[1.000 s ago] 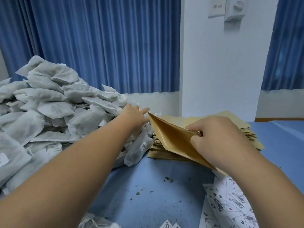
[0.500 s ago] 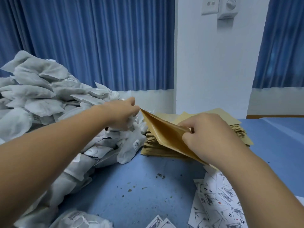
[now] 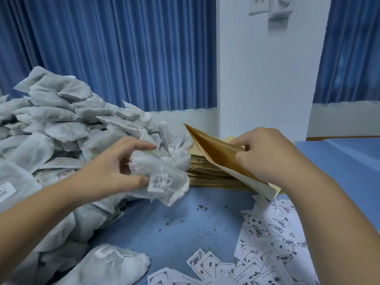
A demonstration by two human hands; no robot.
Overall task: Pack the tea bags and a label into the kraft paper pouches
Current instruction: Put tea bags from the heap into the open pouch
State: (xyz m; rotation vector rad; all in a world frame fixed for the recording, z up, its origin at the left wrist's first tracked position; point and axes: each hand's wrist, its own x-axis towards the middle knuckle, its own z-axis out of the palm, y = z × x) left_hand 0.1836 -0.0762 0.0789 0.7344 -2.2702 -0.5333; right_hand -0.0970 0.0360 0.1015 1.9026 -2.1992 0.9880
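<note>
a big heap of white tea bags (image 3: 51,130) fills the left of the blue table (image 3: 174,233). the left hand (image 3: 115,167) has thumb and fingers curled round a tea bag (image 3: 164,169) at the heap's near edge, its printed tag (image 3: 158,183) facing up. just right of it, the right hand (image 3: 265,155) pinches a kraft pouch (image 3: 218,155), tilted, above the stack of pouches (image 3: 205,173). printed labels (image 3: 273,239) lie scattered at the near right.

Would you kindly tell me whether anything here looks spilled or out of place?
Yes: dark loose flecks lie scattered on the blue table between the white tea bags and printed labels, likely spilled tea.
</note>
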